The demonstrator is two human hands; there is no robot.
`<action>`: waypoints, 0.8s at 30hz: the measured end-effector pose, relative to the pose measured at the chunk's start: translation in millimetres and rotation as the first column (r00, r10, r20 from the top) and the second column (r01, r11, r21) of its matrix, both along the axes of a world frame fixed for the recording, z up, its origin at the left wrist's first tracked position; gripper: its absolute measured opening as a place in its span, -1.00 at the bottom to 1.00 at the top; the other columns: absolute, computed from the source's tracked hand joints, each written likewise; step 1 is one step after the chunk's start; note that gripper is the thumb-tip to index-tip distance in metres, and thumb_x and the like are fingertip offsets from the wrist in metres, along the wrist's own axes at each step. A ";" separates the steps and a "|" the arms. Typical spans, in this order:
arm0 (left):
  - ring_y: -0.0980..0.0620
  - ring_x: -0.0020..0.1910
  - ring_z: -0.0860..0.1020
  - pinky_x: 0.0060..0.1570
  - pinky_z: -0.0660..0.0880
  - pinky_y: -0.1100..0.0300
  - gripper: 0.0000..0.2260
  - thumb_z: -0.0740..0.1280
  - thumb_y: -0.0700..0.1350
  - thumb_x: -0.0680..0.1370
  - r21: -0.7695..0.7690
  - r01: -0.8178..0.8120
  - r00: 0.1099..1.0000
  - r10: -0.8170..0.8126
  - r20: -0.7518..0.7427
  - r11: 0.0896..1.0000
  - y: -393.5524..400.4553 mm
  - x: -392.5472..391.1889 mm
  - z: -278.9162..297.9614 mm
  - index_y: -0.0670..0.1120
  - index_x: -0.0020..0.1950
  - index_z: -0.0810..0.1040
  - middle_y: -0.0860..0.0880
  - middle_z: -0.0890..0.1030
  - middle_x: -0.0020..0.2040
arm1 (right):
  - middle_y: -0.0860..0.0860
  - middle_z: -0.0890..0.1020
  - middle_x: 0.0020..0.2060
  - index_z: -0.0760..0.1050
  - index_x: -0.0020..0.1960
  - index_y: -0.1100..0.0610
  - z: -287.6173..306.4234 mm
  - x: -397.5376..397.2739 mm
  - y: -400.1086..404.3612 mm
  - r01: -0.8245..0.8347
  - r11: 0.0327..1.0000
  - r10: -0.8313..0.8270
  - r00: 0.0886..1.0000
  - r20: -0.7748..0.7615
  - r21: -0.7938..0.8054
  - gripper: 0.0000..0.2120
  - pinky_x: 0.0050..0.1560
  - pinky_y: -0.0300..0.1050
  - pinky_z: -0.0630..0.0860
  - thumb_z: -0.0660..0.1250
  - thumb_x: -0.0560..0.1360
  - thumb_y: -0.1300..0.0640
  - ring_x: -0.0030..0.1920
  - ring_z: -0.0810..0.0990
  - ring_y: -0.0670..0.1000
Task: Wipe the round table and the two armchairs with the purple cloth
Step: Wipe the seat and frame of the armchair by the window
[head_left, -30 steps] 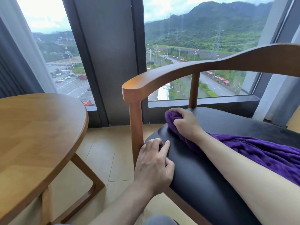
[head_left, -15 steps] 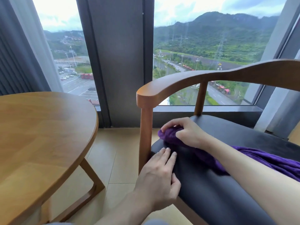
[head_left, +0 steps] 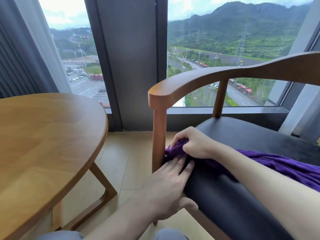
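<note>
- Since 1 second ago, the right hand has dragged its bunch of purple cloth forward along the seat, from near the rear upright to the front corner, right against the front leg post.
- Over the same time the left hand has slid up the seat edge, and its fingertips now lie just beside the cloth.
- Right hand: fingers curled over the bunched end of the cloth, gripping it and pressing it down on the black seat cushion.
- Left hand: flat on the front left edge of the cushion, fingers straight and close together, thumb tucked under the seat edge; it holds nothing.
- Behind the right hand the rest of the cloth trails across the seat under the forearm, out to the right edge of view.
- Over the seat the armchair sweeps its curved wooden armrest from the front post toward the right.
- Left of the chair stands the round table, wooden, apart from both hands, with pale floor showing between them.
- Beyond them a big window looks out on a road, a car park and green hills.
</note>
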State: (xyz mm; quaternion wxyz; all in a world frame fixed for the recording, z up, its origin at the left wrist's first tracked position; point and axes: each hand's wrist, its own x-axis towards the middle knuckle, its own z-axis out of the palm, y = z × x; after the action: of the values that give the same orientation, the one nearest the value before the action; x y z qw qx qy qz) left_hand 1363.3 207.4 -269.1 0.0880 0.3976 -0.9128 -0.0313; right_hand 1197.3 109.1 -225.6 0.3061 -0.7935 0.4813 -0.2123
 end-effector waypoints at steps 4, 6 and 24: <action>0.01 0.59 -0.25 0.44 -0.31 0.23 -0.09 0.21 0.38 0.51 -0.029 -0.013 1.000 0.012 -0.015 1.000 -1.3 -2.7 -4.1 -0.02 0.63 -0.19 -0.09 -0.21 0.63 | -0.02 0.72 -0.20 0.70 -0.11 0.02 4.3 -9.7 -27.6 0.287 0.955 -0.271 0.946 0.177 -0.075 -0.59 -0.04 -0.07 0.62 0.19 0.28 0.34 -0.09 0.67 0.00; -0.02 0.60 -0.16 0.52 -0.18 0.17 -0.11 0.23 0.35 0.51 -0.065 -0.008 1.000 0.007 -0.012 0.998 0.3 -5.0 -7.2 -0.06 0.63 -0.10 -0.11 -0.12 0.63 | -0.07 0.70 -0.15 0.69 -0.09 -0.03 2.8 -6.1 -40.4 0.365 0.930 -0.358 0.922 0.144 -0.026 -0.61 -0.07 -0.17 0.56 0.20 0.37 0.35 -0.04 0.64 -0.04; -0.02 0.61 -0.03 0.53 -0.06 0.16 -0.23 0.23 0.24 0.58 -0.171 0.011 0.998 -0.020 -0.052 0.985 10.4 -3.4 -12.6 -0.11 0.63 0.00 -0.10 0.01 0.63 | -0.07 0.75 -0.12 0.74 -0.07 -0.02 24.0 1.7 -12.3 0.082 0.997 -0.082 0.997 -0.003 -0.003 -0.40 0.06 -0.12 0.62 0.09 0.28 0.48 -0.02 0.68 -0.05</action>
State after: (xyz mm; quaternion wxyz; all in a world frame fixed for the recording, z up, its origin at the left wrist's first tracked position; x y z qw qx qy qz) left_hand 1359.9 217.7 -281.7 0.1457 0.3804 -0.9126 0.0355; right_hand 1198.9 96.9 -201.6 0.2953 -0.7737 0.5137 -0.2244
